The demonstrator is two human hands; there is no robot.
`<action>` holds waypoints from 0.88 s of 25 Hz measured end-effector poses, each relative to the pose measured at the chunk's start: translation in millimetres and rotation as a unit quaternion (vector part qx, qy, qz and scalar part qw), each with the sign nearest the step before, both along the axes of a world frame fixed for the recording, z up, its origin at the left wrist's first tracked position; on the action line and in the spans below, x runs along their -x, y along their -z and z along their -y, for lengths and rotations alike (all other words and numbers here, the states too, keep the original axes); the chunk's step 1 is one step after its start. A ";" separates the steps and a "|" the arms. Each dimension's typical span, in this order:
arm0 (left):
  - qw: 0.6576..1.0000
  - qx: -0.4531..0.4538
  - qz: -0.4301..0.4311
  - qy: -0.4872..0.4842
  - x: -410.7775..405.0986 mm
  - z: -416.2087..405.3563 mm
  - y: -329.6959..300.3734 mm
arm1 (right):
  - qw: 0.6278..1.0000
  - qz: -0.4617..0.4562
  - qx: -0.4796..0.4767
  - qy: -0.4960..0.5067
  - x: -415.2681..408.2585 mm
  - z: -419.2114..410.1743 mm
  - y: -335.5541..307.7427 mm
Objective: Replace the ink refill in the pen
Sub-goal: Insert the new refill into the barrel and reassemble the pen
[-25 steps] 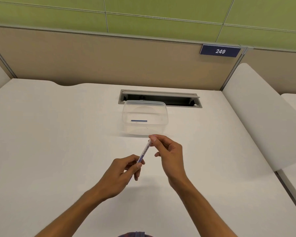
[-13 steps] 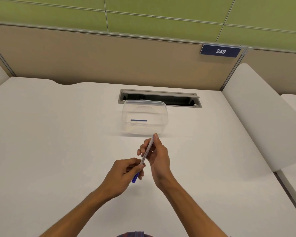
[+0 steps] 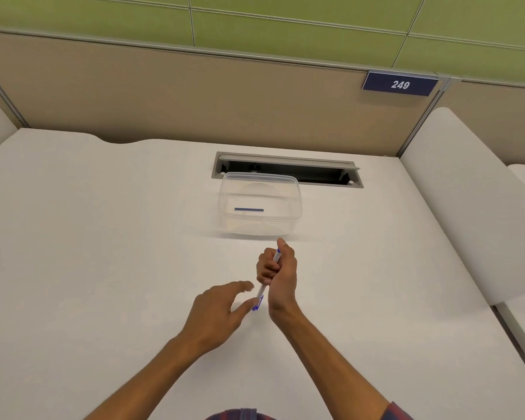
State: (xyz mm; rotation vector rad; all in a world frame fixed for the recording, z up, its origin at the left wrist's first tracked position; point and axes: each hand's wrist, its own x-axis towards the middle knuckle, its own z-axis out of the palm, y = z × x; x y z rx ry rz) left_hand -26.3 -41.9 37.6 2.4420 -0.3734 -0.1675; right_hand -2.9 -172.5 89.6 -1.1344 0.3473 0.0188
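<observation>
Head view, looking down over a white desk [image 3: 103, 237], and both bare arms are in from the bottom edge. The right hand [image 3: 278, 272] is wrapped round the pen [image 3: 261, 294], fingers curled about the upper barrel with the thumb up along it, holding it steeply tilted above the desktop. The white barrel pokes out below the fist, and the blue end points down and toward the person. The left hand [image 3: 217, 312] sits just beside it, fingers spread and loosely extended, gripping nothing; its fingertips reach toward the blue end of the pen, and whether one actually touches it I cannot tell from here.

Just beyond the right hand, a clear plastic container [image 3: 294, 204] stands on the desk with no lid on it. Lying flat on its floor is a thin blue refill [image 3: 249, 209], running left to right, well apart from the pen.

Behind the container there is a grey cable slot [image 3: 325, 174] cut into the desktop, its flap open on a dark gap. A beige partition [image 3: 164, 95] backs the desk, carrying a dark blue plate [image 3: 400, 84] marked 249, with green panels above.
</observation>
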 end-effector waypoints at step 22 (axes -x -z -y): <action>0.980 -0.169 0.089 -0.047 -6.9 -54.1 84.1 | 0.972 0.088 0.213 0.051 -19.5 12.1 47.0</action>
